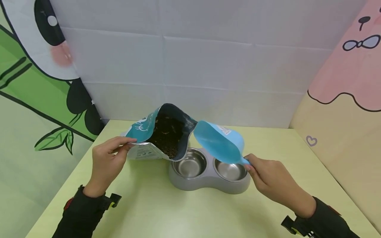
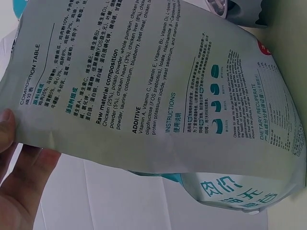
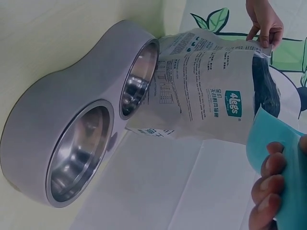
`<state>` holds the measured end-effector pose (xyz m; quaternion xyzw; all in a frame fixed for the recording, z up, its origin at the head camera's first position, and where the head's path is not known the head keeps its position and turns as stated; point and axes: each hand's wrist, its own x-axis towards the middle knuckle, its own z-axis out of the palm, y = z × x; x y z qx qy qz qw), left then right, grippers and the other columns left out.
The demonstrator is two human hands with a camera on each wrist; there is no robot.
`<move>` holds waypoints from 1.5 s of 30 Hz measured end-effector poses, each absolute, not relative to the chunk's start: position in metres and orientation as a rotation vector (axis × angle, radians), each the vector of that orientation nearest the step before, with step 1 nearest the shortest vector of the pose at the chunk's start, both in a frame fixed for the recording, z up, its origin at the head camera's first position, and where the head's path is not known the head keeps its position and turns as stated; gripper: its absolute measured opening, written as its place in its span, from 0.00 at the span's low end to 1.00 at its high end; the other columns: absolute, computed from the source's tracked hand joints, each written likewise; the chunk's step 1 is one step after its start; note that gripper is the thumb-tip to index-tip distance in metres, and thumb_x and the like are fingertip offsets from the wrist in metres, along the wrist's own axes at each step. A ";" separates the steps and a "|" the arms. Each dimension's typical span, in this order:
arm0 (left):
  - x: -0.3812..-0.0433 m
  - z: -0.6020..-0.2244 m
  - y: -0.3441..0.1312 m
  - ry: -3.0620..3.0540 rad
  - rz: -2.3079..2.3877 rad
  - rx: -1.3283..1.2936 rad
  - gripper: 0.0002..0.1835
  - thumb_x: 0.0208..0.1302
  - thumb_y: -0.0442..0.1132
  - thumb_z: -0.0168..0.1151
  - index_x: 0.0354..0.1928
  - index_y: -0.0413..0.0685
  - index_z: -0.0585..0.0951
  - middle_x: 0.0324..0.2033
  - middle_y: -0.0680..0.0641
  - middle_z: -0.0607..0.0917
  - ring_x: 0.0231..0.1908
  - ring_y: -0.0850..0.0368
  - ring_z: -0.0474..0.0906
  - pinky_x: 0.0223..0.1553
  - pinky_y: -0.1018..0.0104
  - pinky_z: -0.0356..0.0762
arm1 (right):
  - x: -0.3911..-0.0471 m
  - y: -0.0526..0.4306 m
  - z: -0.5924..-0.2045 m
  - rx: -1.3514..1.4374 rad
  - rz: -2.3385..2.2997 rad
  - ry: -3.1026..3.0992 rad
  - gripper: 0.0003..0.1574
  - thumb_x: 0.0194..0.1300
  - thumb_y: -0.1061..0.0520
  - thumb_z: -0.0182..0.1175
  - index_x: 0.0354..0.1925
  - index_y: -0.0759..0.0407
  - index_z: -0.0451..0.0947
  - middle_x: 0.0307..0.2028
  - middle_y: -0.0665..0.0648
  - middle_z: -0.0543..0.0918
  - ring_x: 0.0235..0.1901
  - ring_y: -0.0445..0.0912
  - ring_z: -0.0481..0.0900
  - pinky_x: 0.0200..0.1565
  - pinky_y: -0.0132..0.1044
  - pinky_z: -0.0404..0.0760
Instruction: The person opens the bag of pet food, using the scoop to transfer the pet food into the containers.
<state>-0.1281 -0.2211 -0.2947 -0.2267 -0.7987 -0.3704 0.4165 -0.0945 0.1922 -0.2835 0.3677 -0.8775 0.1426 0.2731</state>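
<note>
A light blue scoop is grasped at its handle by the right hand. It is smooth and rounded, with a white label on its back, and is held above the table; its inside is seen as plain blue. By the left hand the rim of a bag is pinched. Nearer to the table's far edge than to its near corners, a grey stand is placed, where two shiny steel bowls are set. The bag, teal and silver-grey with printed text, is opened wide; dark brown pellets are contained in it. Whether its mouth is touched by the scoop cannot be told. Beyond the far edge, a creased white sheet is hung.
</note>
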 end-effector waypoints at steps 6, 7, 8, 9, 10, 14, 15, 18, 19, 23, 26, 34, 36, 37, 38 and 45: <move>-0.128 -0.294 -0.221 -2.024 -0.933 -0.573 0.15 0.46 0.20 0.62 0.35 0.44 0.82 0.32 0.46 0.83 0.33 0.60 0.78 0.36 0.81 0.72 | -0.093 0.189 -0.280 1.000 0.386 -2.375 0.05 0.65 0.55 0.51 0.39 0.53 0.67 0.17 0.38 0.54 0.15 0.30 0.51 0.15 0.23 0.50; -0.128 -0.293 -0.221 -2.024 -0.932 -0.574 0.15 0.46 0.20 0.63 0.35 0.44 0.82 0.32 0.46 0.83 0.33 0.60 0.77 0.36 0.81 0.72 | -0.093 0.189 -0.280 0.999 0.386 -2.378 0.05 0.65 0.55 0.51 0.39 0.53 0.67 0.17 0.38 0.54 0.15 0.30 0.51 0.15 0.23 0.50; -0.129 -0.293 -0.220 -2.019 -0.931 -0.576 0.15 0.45 0.20 0.63 0.35 0.44 0.82 0.32 0.46 0.83 0.33 0.60 0.77 0.36 0.81 0.72 | -0.092 0.188 -0.280 0.998 0.387 -2.379 0.05 0.65 0.55 0.51 0.39 0.53 0.67 0.17 0.38 0.54 0.15 0.30 0.51 0.15 0.23 0.50; -0.129 -0.293 -0.220 -2.013 -0.929 -0.578 0.15 0.45 0.20 0.63 0.35 0.44 0.82 0.32 0.46 0.83 0.33 0.60 0.77 0.36 0.81 0.72 | -0.092 0.188 -0.279 0.999 0.386 -2.382 0.05 0.65 0.55 0.51 0.39 0.53 0.67 0.17 0.38 0.54 0.15 0.30 0.51 0.15 0.23 0.51; -0.129 -0.293 -0.220 -2.010 -0.929 -0.577 0.15 0.45 0.21 0.63 0.35 0.44 0.82 0.32 0.46 0.83 0.33 0.61 0.77 0.35 0.81 0.72 | -0.092 0.188 -0.279 0.999 0.384 -2.387 0.05 0.65 0.54 0.51 0.39 0.53 0.67 0.17 0.38 0.54 0.15 0.30 0.52 0.15 0.23 0.51; -0.128 -0.294 -0.220 -2.006 -0.932 -0.571 0.15 0.45 0.21 0.64 0.35 0.44 0.82 0.32 0.46 0.83 0.33 0.60 0.77 0.36 0.81 0.72 | -0.091 0.187 -0.278 1.003 0.383 -2.403 0.06 0.65 0.54 0.51 0.41 0.52 0.67 0.18 0.38 0.55 0.15 0.31 0.53 0.15 0.23 0.53; -0.127 -0.294 -0.220 -2.007 -0.935 -0.571 0.15 0.45 0.21 0.64 0.35 0.44 0.82 0.32 0.46 0.83 0.33 0.60 0.77 0.36 0.81 0.72 | -0.091 0.187 -0.277 1.005 0.383 -2.408 0.06 0.66 0.53 0.50 0.41 0.52 0.67 0.18 0.38 0.55 0.15 0.31 0.53 0.15 0.23 0.53; -0.127 -0.295 -0.220 -2.014 -0.943 -0.569 0.15 0.45 0.21 0.63 0.35 0.44 0.82 0.32 0.46 0.83 0.32 0.58 0.78 0.35 0.81 0.72 | -0.091 0.186 -0.276 1.010 0.390 -2.416 0.06 0.66 0.54 0.50 0.41 0.52 0.67 0.18 0.38 0.56 0.15 0.31 0.54 0.16 0.24 0.55; -0.127 -0.296 -0.220 -2.016 -0.944 -0.569 0.15 0.45 0.21 0.63 0.35 0.44 0.82 0.32 0.46 0.83 0.32 0.58 0.78 0.35 0.81 0.72 | -0.091 0.185 -0.276 1.013 0.396 -2.419 0.06 0.66 0.54 0.50 0.41 0.52 0.67 0.18 0.38 0.56 0.16 0.31 0.55 0.16 0.24 0.56; -0.128 -0.296 -0.222 -2.028 -0.937 -0.567 0.14 0.46 0.21 0.63 0.35 0.44 0.82 0.32 0.47 0.83 0.32 0.59 0.78 0.35 0.81 0.72 | -0.092 0.182 -0.274 1.025 0.413 -2.435 0.07 0.66 0.54 0.51 0.42 0.52 0.67 0.19 0.38 0.58 0.17 0.31 0.57 0.17 0.24 0.59; -0.130 -0.296 -0.223 -2.024 -0.934 -0.574 0.15 0.46 0.20 0.63 0.35 0.44 0.82 0.32 0.47 0.83 0.32 0.60 0.77 0.35 0.81 0.73 | -0.093 0.179 -0.273 1.028 0.419 -2.451 0.08 0.65 0.56 0.52 0.43 0.53 0.68 0.20 0.38 0.60 0.17 0.32 0.58 0.17 0.24 0.60; -0.129 -0.293 -0.223 -2.026 -0.935 -0.572 0.15 0.46 0.21 0.63 0.35 0.45 0.82 0.32 0.47 0.83 0.33 0.60 0.78 0.36 0.81 0.72 | -0.093 0.171 -0.266 1.033 0.435 -2.506 0.10 0.63 0.59 0.52 0.45 0.53 0.68 0.21 0.39 0.65 0.18 0.33 0.60 0.19 0.26 0.63; -0.129 -0.292 -0.223 -2.016 -0.931 -0.571 0.14 0.46 0.21 0.63 0.35 0.45 0.82 0.32 0.47 0.83 0.33 0.60 0.78 0.36 0.81 0.72 | -0.094 0.169 -0.264 1.034 0.441 -2.524 0.09 0.64 0.58 0.51 0.44 0.53 0.68 0.22 0.39 0.66 0.19 0.33 0.62 0.20 0.26 0.64; -0.129 -0.292 -0.223 -2.011 -0.929 -0.572 0.14 0.46 0.21 0.63 0.35 0.44 0.82 0.32 0.46 0.83 0.33 0.59 0.78 0.35 0.81 0.72 | -0.094 0.168 -0.264 1.034 0.445 -2.534 0.09 0.64 0.58 0.51 0.44 0.53 0.67 0.22 0.40 0.66 0.19 0.33 0.62 0.20 0.27 0.65; -0.128 -0.292 -0.223 -2.010 -0.930 -0.569 0.14 0.46 0.21 0.63 0.35 0.44 0.82 0.32 0.46 0.83 0.33 0.59 0.78 0.36 0.81 0.72 | -0.094 0.167 -0.263 1.033 0.447 -2.543 0.08 0.65 0.57 0.51 0.44 0.53 0.67 0.22 0.40 0.67 0.19 0.34 0.62 0.20 0.27 0.65; -0.128 -0.293 -0.224 -2.008 -0.930 -0.561 0.15 0.44 0.20 0.63 0.34 0.43 0.82 0.32 0.45 0.83 0.31 0.56 0.78 0.35 0.82 0.71 | -0.097 0.160 -0.258 1.062 0.465 -2.565 0.07 0.67 0.54 0.49 0.43 0.53 0.67 0.21 0.40 0.66 0.19 0.34 0.63 0.20 0.27 0.65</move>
